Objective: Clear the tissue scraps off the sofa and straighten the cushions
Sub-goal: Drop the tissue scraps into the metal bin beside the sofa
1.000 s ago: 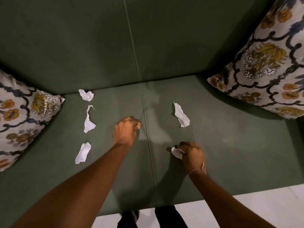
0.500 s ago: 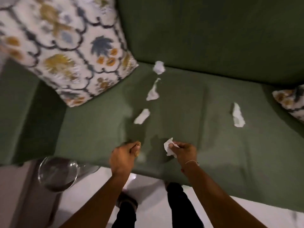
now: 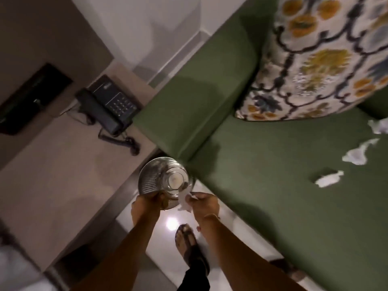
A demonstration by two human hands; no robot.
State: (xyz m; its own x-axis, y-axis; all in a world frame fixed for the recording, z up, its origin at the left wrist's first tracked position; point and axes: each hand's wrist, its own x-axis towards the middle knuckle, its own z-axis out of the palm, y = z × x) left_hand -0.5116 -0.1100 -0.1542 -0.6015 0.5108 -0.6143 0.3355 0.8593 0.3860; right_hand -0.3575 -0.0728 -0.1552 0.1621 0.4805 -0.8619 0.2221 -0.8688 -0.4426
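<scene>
My right hand (image 3: pixel 205 205) pinches a white tissue scrap (image 3: pixel 184 202) right over the near rim of a shiny metal bin (image 3: pixel 151 179) that stands on the floor by the sofa's armrest. At that same rim my left hand (image 3: pixel 147 204) is curled closed, and nothing white shows in it. Three more tissue scraps lie on the green sofa seat (image 3: pixel 273 202) at the right: one (image 3: pixel 328 180) nearest, one (image 3: pixel 357 156) behind it, one (image 3: pixel 379 127) at the frame edge. A floral cushion (image 3: pixel 319 59) leans in the sofa's corner.
The green armrest (image 3: pixel 199 91) rises just behind the bin. Left of it a beige side table (image 3: pixel 52 164) carries a black desk phone (image 3: pixel 109 103) with a coiled cord. My sandalled foot (image 3: pixel 186 240) stands on the white floor between table and sofa.
My view has swung left from the sofa seat to the bin. Both hands have moved off the seat to the bin's rim, and the right hand kept its tissue scrap.
</scene>
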